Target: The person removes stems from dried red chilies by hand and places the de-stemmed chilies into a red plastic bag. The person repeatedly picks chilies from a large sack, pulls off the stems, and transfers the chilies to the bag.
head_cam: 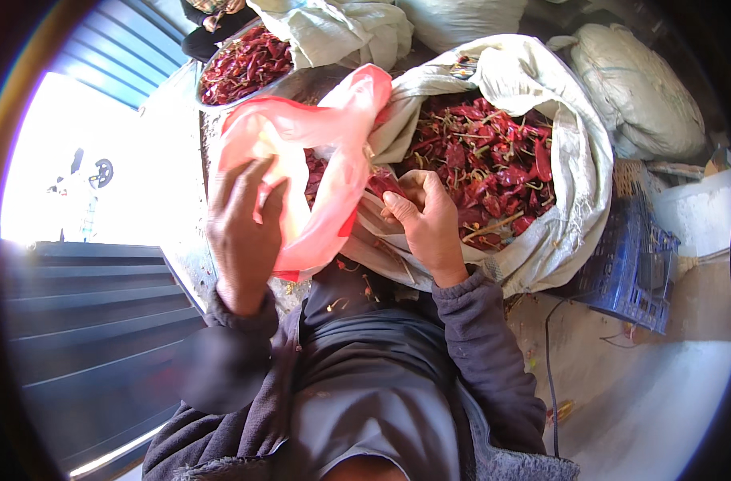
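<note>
My right hand (424,221) pinches a dried red chili pepper (386,183) between thumb and fingers, at the near left edge of a large white woven sack (582,180). Many dried red chilies (491,162), some with stems, fill the rolled-open sack. My left hand (245,222) is at the left side of a translucent red plastic bag (341,198), its fingers spread against the film; whether they grip it is unclear. Through the bag's opening, more dried chilies (315,174) show. A few loose stems (337,304) lie on my dark clothing below the bag.
A basin of dried chilies (245,72) stands at the upper left, beside a seated person (212,24). Full white sacks (636,90) stand behind and at the right. A blue plastic crate (624,264) is right of the open sack, near a dark cable (550,379) on the floor.
</note>
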Action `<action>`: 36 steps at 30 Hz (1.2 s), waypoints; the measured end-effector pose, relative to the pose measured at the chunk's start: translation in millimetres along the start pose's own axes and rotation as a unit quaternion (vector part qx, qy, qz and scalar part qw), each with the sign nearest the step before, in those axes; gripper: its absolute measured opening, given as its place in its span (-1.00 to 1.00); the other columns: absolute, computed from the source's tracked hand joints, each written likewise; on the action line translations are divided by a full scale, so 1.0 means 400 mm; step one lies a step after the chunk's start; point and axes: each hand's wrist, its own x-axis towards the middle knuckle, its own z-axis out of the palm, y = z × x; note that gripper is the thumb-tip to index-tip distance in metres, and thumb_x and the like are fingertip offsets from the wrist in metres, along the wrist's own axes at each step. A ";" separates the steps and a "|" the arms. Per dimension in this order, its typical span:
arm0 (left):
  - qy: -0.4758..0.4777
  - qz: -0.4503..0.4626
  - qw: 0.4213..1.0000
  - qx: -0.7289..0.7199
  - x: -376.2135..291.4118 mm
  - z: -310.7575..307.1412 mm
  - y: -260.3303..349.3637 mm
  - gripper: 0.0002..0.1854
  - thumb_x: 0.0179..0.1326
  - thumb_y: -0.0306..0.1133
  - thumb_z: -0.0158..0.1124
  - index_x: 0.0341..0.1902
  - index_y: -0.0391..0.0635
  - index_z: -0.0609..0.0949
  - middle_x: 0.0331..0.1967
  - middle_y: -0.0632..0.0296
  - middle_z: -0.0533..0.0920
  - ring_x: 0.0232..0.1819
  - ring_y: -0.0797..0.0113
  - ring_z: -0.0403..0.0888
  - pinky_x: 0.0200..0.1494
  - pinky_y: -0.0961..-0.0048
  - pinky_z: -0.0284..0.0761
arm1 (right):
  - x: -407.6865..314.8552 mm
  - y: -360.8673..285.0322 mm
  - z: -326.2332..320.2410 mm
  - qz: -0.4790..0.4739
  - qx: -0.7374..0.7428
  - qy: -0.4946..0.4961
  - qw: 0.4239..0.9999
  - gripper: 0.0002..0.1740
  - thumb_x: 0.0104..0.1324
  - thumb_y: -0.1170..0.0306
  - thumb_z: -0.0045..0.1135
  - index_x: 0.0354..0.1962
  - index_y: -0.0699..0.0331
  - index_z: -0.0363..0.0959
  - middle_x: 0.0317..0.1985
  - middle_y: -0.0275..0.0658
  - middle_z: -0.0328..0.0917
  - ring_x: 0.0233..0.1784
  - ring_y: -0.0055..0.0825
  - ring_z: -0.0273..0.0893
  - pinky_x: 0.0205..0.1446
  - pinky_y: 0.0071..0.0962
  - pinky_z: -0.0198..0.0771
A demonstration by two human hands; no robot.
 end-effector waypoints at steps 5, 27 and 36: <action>-0.216 -0.269 0.827 -0.444 -0.041 0.158 0.134 -0.62 0.43 -0.39 0.29 0.24 -0.31 0.56 -0.17 0.24 0.67 -0.29 0.49 0.62 -0.19 0.56 0.57 | -0.070 0.000 -0.052 0.098 0.178 -0.087 0.975 -0.77 0.50 0.43 0.11 0.00 0.42 0.42 -0.28 -0.29 0.60 -0.38 -0.69 0.54 -0.30 -0.59 0.52; -0.317 -0.165 0.844 -0.399 -0.162 0.307 0.171 -0.78 0.34 -0.34 0.38 -0.36 -0.20 0.60 -0.49 0.30 0.58 -0.43 0.39 0.57 -0.34 0.39 0.48 | -0.195 0.084 -0.120 -0.103 -0.513 -0.009 0.852 -0.57 0.43 -0.01 0.16 -0.36 0.19 0.50 -0.63 -0.14 0.58 -0.56 -0.11 0.63 -0.49 -0.20 0.50; -0.203 -0.449 0.641 -0.588 -0.110 0.328 0.129 -0.69 0.54 -0.18 0.14 -0.35 -0.06 0.49 -0.56 0.37 0.47 -0.55 0.53 0.41 -0.49 0.51 0.33 | -0.211 0.032 -0.131 -0.289 -0.450 -0.025 0.845 -0.71 0.35 0.17 0.33 -0.39 0.14 0.45 -0.58 -0.27 0.49 -0.56 -0.25 0.55 -0.51 -0.27 0.40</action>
